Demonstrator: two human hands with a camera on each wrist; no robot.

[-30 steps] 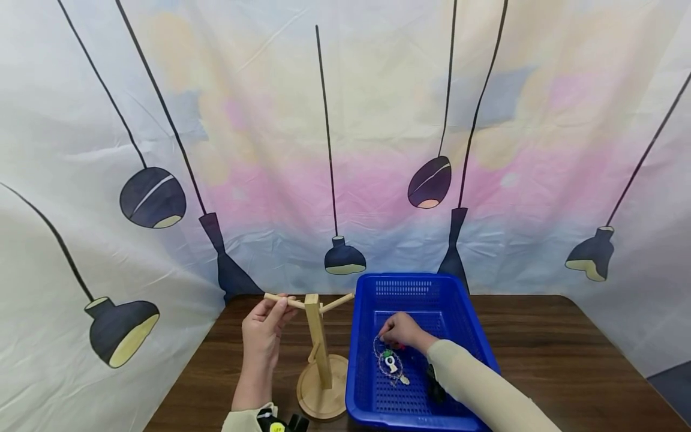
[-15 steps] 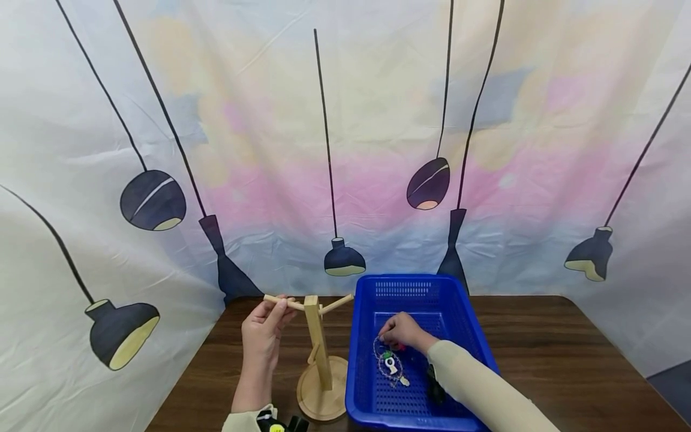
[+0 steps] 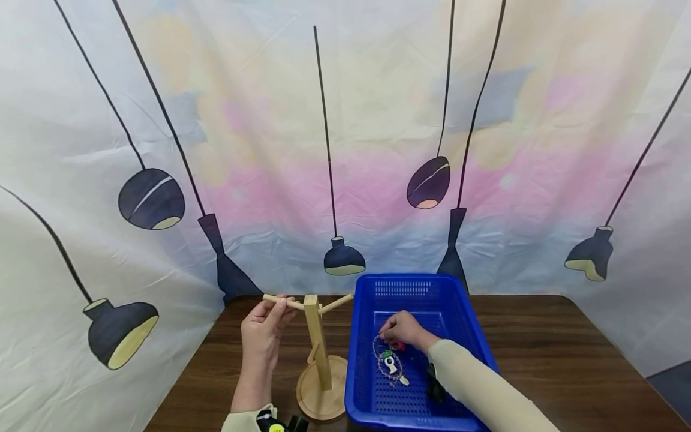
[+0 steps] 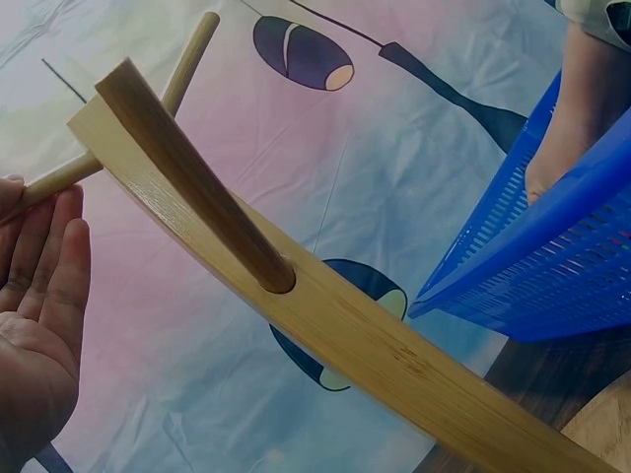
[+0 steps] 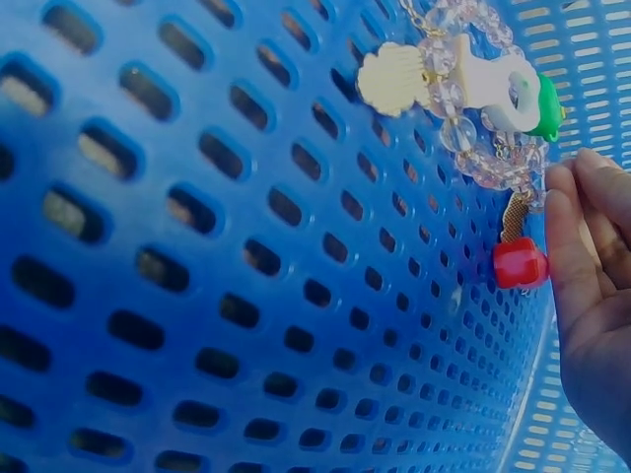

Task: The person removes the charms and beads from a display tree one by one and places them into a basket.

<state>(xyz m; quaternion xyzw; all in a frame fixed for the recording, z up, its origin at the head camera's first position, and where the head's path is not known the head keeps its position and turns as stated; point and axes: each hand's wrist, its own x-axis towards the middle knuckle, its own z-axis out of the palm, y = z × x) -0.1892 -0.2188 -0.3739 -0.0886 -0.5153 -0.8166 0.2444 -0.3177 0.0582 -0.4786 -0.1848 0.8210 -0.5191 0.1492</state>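
My left hand [image 3: 261,333] pinches one arm peg of a wooden stand [image 3: 318,342] between thumb and fingers. The stand has a square post, several round pegs and a round base. Inside the blue basket, my right hand [image 3: 403,330] has thumb and fingertips together at the top of a clear-beaded bracelet [image 5: 483,169]. On or beside the beads are a white-and-green charm [image 5: 513,94], a cream shell-shaped charm [image 5: 391,79] and a red charm [image 5: 520,263]. The bracelet's lower loop lies over the basket floor. Its pinched end is hidden by the fingertips.
The blue perforated basket [image 3: 353,378] stands right beside the stand's base, on a dark wooden table [image 3: 550,360]. A patterned cloth with printed lamps [image 3: 345,258] hangs behind the table. My right forearm crosses the basket's near right rim.
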